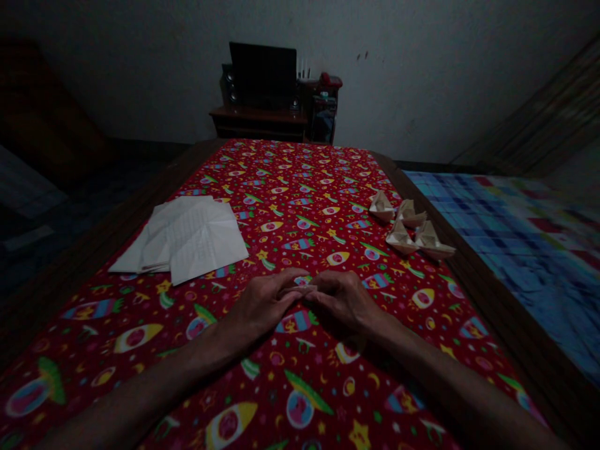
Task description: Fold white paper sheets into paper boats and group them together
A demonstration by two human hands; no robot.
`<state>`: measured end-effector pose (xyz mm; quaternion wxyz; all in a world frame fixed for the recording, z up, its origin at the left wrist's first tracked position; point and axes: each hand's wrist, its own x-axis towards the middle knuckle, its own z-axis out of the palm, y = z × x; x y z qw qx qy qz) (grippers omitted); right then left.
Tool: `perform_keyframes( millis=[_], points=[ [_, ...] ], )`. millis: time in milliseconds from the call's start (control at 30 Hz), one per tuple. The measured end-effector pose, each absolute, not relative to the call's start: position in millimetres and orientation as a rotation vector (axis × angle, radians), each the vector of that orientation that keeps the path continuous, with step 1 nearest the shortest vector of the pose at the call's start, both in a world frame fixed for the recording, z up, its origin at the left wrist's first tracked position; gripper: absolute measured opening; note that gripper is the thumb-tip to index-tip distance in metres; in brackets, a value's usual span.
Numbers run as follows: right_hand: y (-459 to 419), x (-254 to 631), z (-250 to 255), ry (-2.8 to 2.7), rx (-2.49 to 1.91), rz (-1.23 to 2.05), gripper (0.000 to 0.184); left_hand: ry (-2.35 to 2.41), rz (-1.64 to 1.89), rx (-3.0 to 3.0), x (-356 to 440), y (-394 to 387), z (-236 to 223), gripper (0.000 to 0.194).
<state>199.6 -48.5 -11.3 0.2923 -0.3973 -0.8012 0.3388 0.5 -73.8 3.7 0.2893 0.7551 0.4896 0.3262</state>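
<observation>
My left hand (269, 297) and my right hand (342, 294) meet near the middle of the red patterned cloth (290, 250). Between the fingertips of both hands is a small folded piece of paper (304, 289), mostly hidden by the fingers. Both hands are closed on it, thumbs toward me. To the left lies a stack of white paper sheets (206, 240), creased and slightly fanned. Several folded paper boats (403, 234) stand grouped on the right side of the cloth.
The cloth covers a long surface with dark wooden edges (422, 200). Past its far end stand a monitor (263, 70) and speakers on a wooden desk (260, 119), against a wall. A blue checked sheet (497, 231) spreads out lower on the right.
</observation>
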Motion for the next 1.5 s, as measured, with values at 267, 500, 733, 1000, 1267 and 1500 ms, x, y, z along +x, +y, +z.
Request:
perform_keyframes(
  millis=[267, 500, 733, 1000, 1267, 1500],
  points=[
    [-51, 193, -11, -2.232, -1.091, 0.712, 0.011, 1.412, 0.680, 2.072, -1, -69, 8, 0.039],
    [-50, 201, -8, -2.286, -1.108, 0.610, 0.010, 1.469, 0.652, 2.114, -10, -59, 6, 0.035],
    [-49, 211, -7, -2.306, -1.143, 0.582, 0.018, 1.525, 0.655, 2.159, -15, -57, 6, 0.031],
    [-47, 229, 1, -2.293, -1.109, 0.818, 0.024, 1.511, 0.673, 2.129, -18, -55, 12, 0.028],
    [-36, 240, 2, -2.479, -1.002, 0.512, 0.027, 1.447, 0.704, 2.166, -21, -54, 13, 0.022],
    [-35, 246, -6, -2.619, -0.967, 0.369, 0.015, 1.376, 0.683, 2.147, -16, -59, 19, 0.025]
  ],
)
